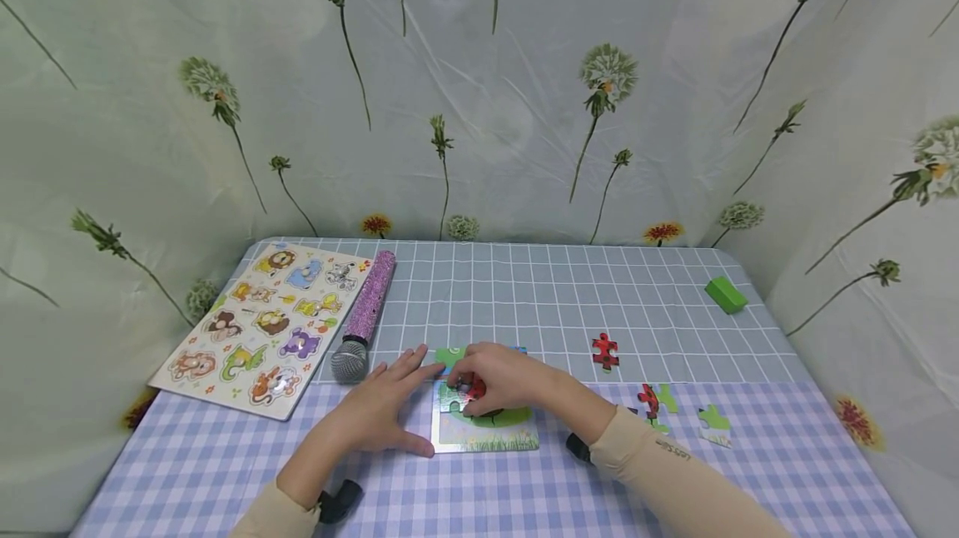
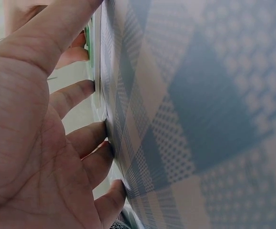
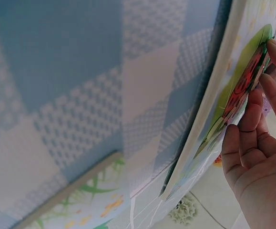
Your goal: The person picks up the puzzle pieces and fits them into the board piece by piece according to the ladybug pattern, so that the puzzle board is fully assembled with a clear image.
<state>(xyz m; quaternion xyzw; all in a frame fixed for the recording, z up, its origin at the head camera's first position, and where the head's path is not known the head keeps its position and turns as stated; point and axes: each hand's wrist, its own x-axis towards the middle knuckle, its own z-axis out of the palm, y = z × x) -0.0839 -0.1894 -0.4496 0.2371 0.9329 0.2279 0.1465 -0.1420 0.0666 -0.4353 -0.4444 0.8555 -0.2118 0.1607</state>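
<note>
A flat puzzle board with a grass border and a ladybug picture lies near the middle of the table. Over it, my right hand pinches a green-and-red puzzle piece, its thumb and fingertips right at the picture in the right wrist view; the palm side hides part of the board. My left hand is spread at the board's left side, thumb by the lower left corner and index finger near the upper left. In the left wrist view, its fingertips reach the board edge and the cloth.
Loose puzzle pieces lie on the right: a red one, a red-and-green one and a green one. A green block sits farther back. On the left are a pink glittery microphone and an animal picture board.
</note>
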